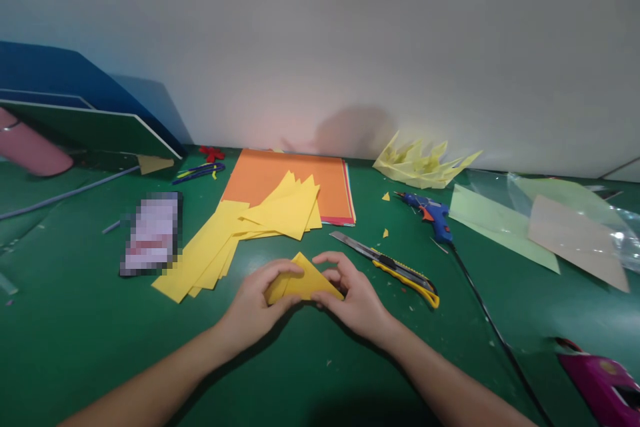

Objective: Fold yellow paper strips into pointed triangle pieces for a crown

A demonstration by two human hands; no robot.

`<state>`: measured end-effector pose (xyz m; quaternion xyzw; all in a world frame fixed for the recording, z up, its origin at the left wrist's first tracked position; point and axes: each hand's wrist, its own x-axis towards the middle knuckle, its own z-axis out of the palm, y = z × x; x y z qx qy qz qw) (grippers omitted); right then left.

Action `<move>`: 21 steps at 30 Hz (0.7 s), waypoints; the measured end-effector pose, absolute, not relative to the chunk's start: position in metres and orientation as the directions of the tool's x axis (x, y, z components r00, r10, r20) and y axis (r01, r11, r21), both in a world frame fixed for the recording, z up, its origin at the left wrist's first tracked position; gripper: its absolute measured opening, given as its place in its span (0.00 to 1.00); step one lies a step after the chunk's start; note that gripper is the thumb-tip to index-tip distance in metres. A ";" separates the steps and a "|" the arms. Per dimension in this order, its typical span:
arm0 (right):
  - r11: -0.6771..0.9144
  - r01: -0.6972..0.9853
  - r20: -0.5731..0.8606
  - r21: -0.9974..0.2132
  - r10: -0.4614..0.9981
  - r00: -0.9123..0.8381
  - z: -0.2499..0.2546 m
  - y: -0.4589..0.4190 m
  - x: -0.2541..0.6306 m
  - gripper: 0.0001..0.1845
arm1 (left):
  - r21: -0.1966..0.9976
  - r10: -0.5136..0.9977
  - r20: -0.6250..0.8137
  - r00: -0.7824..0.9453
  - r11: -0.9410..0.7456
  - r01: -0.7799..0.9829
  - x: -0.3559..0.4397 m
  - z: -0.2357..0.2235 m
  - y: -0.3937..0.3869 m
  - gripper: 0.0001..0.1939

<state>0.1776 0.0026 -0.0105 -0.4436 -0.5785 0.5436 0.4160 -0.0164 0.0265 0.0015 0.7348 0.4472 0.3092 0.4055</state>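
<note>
A folded yellow paper triangle (304,280) lies on the green table (100,340) in front of me. My left hand (257,303) pinches its left edge with thumb and fingers closed. From the other side, my right hand (353,297) grips the triangle's right edge, fingers curled over the top. Just behind the hands lie several yellow paper strips (205,253) and a fan of yellow paper triangles (285,210).
A stack of coloured paper with an orange sheet on top (265,173) lies at the back. A yellow utility knife (395,267) and a blue glue gun (433,213) with black cord lie right. Folded pale yellow shapes (423,163), plastic sheets, a phone (153,232) and a magenta tool (603,383) surround.
</note>
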 end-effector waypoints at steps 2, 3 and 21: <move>-0.003 0.033 -0.011 -0.999 0.968 -0.251 -0.012 0.003 0.177 0.20 | 0.882 0.915 0.080 0.396 -0.250 0.400 -0.016 0.002 0.026 0.12; -0.008 0.026 -0.015 -1.000 0.968 -0.251 -0.012 0.003 0.178 0.20 | 0.883 0.917 0.075 0.392 -0.244 0.400 -0.016 0.002 0.026 0.13; 0.004 0.116 -0.022 -0.993 0.974 -0.225 -0.013 0.008 0.187 0.19 | 0.881 0.946 0.076 0.315 -0.212 0.423 -0.017 0.003 0.028 0.17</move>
